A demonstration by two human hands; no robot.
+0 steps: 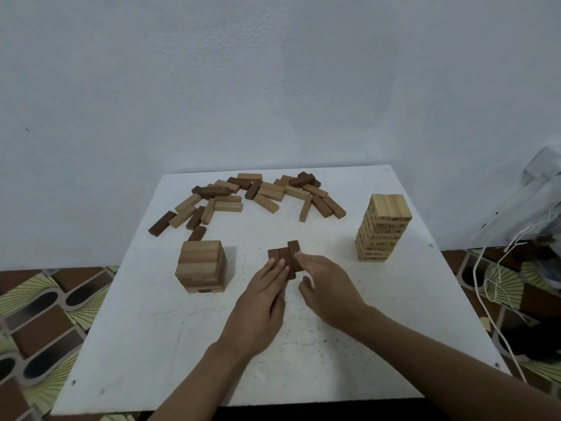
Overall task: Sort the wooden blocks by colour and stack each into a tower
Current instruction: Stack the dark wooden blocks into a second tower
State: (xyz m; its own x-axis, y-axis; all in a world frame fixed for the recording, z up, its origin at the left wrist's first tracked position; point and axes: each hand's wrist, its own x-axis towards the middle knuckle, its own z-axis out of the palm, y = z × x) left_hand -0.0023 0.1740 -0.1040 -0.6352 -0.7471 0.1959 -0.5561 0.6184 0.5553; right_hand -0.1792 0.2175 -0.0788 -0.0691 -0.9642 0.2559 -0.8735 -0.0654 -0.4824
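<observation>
Left hand (261, 299) flat, straight fingers pressing the dark blocks (283, 253); right hand (328, 287) loose, fingertips touching them. Pale tower (384, 229) print: unreadable.

Home room, low white table (151, 344), patterned floor mat (45, 314), plain wall (243, 71)

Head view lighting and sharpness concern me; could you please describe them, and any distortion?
Head view: dim, even, bluish light, no glare; faint shadow right of the short tower; detail soft throughout; table tapers sharply toward the wall from the wide angle.
</observation>
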